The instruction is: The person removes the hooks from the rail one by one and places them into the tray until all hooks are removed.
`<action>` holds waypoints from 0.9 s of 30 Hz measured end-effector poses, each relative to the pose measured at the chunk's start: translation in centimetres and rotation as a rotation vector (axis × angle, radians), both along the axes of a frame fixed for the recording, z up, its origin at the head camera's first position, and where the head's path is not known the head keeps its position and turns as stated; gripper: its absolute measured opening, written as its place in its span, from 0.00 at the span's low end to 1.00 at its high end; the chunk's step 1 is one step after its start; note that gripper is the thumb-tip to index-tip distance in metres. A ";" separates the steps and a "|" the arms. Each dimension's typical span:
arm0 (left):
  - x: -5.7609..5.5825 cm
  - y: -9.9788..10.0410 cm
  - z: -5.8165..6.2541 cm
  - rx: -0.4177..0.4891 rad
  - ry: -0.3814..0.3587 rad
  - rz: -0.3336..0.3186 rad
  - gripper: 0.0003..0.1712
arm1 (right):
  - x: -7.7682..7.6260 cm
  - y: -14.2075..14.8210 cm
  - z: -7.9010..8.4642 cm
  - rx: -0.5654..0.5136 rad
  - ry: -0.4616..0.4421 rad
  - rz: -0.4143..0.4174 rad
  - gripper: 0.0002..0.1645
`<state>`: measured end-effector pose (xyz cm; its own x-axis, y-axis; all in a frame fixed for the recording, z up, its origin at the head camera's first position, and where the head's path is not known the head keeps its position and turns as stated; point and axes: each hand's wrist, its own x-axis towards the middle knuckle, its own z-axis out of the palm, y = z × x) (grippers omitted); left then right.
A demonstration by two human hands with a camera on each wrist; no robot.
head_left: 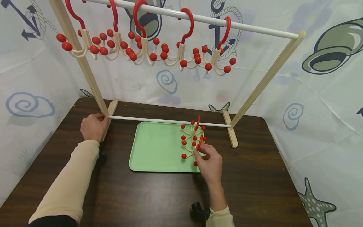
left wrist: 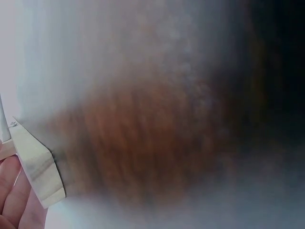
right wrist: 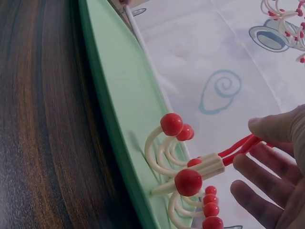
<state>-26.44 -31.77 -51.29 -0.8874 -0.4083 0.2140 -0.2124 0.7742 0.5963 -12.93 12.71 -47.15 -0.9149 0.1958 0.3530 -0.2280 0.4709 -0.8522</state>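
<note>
My right hand (head_left: 210,162) pinches the red hook of a cream multi-arm hanger (right wrist: 212,167) with red ball tips, between thumb and index finger. The hanger stands on the right part of the green tray (head_left: 158,148). Just behind it is a second such hanger (head_left: 197,123), also over the tray. At the rack's lower left corner, my left hand (head_left: 93,127) grips the wooden frame where the post (head_left: 90,75) meets its foot (head_left: 112,108). The left wrist view is mostly blurred; fingers (left wrist: 14,191) show beside a wooden end (left wrist: 40,167).
Several matching hangers (head_left: 144,47) hang from the white top rail (head_left: 210,20). A white lower bar (head_left: 167,120) crosses behind the tray's back edge. The right post (head_left: 266,78) stands on a wooden foot (head_left: 232,135). A patterned cloth (head_left: 317,132) surrounds the dark table (head_left: 136,201).
</note>
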 end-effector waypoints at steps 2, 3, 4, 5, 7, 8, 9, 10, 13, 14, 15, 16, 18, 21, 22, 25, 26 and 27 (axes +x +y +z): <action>0.0 -0.1 0.0 0.000 -0.002 0.001 0.24 | 0.1 0.0 0.1 -0.002 -0.010 0.015 0.13; -0.1 -0.1 0.0 0.000 -0.004 0.001 0.25 | 0.2 0.1 0.2 -0.002 -0.016 0.020 0.14; -0.1 -0.1 0.0 -0.001 -0.006 0.001 0.25 | 0.3 0.2 0.2 -0.007 -0.026 0.025 0.15; -0.1 -0.1 0.0 -0.001 -0.008 0.002 0.25 | 0.4 0.3 0.3 -0.013 -0.036 0.028 0.16; -0.1 0.0 0.0 0.002 -0.010 0.004 0.24 | 0.7 0.6 0.5 -0.015 -0.057 0.029 0.17; -0.1 0.0 0.0 0.004 -0.012 0.005 0.24 | 0.8 0.8 0.5 -0.016 -0.070 0.027 0.18; -0.2 0.1 0.0 0.006 -0.013 0.005 0.24 | 1.0 1.0 0.6 -0.015 -0.080 0.026 0.18; -0.2 0.1 0.0 0.007 -0.013 0.004 0.24 | 1.1 1.2 0.6 -0.020 -0.089 0.027 0.18; -0.3 0.2 -0.1 0.004 -0.011 -0.005 0.24 | 1.5 2.0 1.1 -0.029 -0.104 0.034 0.20; -0.3 0.2 -0.1 0.003 -0.007 -0.006 0.24 | 1.6 2.3 1.5 -0.032 -0.108 0.037 0.20; -0.3 0.2 -0.1 0.000 -0.003 -0.005 0.24 | 1.8 2.4 2.2 -0.033 -0.105 0.045 0.21; -0.3 0.2 -0.1 -0.004 0.001 -0.003 0.23 | 1.9 2.5 3.1 -0.034 -0.101 0.053 0.21; -0.3 0.1 0.0 -0.008 0.004 0.000 0.23 | 2.2 2.7 5.0 -0.028 -0.092 0.068 0.20; -0.1 -0.1 0.0 -0.005 0.000 0.006 0.23 | 2.4 2.8 8.3 -0.013 -0.045 0.087 0.17; -0.1 -0.1 0.1 -0.004 -0.003 0.004 0.23 | 2.3 3.1 9.0 -0.010 -0.023 0.090 0.17; -0.1 -0.1 0.1 -0.004 -0.010 0.004 0.24 | 1.4 4.0 10.6 0.006 0.089 0.107 0.15; -0.1 0.0 0.1 -0.004 -0.014 0.004 0.24 | 1.0 4.4 11.0 0.010 0.132 0.117 0.15; -0.1 0.0 0.0 -0.003 -0.016 0.006 0.24 | 0.6 4.7 11.5 0.022 0.175 0.121 0.15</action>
